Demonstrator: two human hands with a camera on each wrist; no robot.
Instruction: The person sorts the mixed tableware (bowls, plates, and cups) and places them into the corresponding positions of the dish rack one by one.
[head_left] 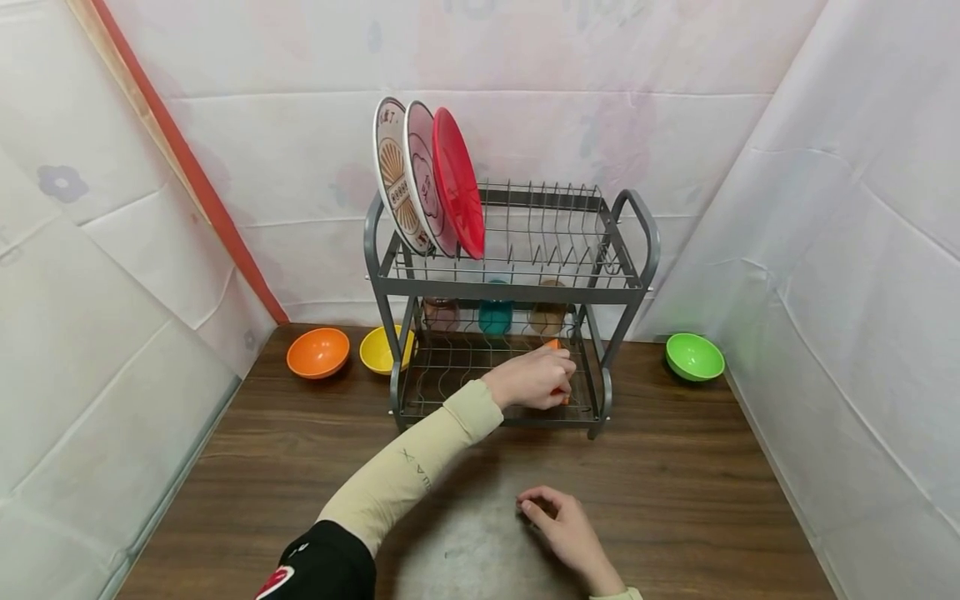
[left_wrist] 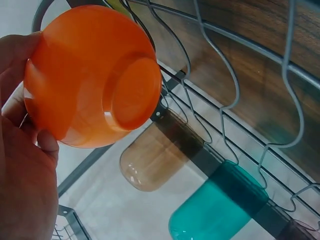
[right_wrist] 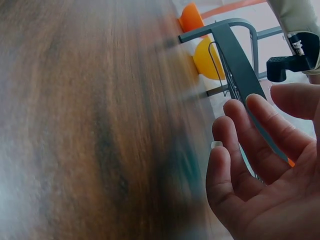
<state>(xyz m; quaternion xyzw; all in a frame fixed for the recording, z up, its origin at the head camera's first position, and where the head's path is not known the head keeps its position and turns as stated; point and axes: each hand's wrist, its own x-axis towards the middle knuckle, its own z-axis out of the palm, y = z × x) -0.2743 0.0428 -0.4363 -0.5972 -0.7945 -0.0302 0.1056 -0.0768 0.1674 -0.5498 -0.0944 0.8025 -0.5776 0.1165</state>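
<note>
My left hand (head_left: 531, 379) grips an orange bowl (left_wrist: 85, 75) by its rim at the right part of the dish rack's (head_left: 517, 293) lower tier. In the left wrist view the bowl is tilted on its side, its round foot facing the camera; in the head view the hand hides most of it. Behind it, a brown cup (left_wrist: 159, 155) and a teal cup (left_wrist: 220, 202) stand at the back of that tier. My right hand (head_left: 564, 529) hovers near the table's front, fingers loosely bent and holding nothing.
Two patterned plates (head_left: 397, 179) and a red plate (head_left: 457, 183) stand upright on the upper tier's left. On the wooden table (head_left: 675, 492), another orange bowl (head_left: 318, 353) and a yellow bowl (head_left: 378, 350) sit left of the rack, and a green bowl (head_left: 694, 357) right.
</note>
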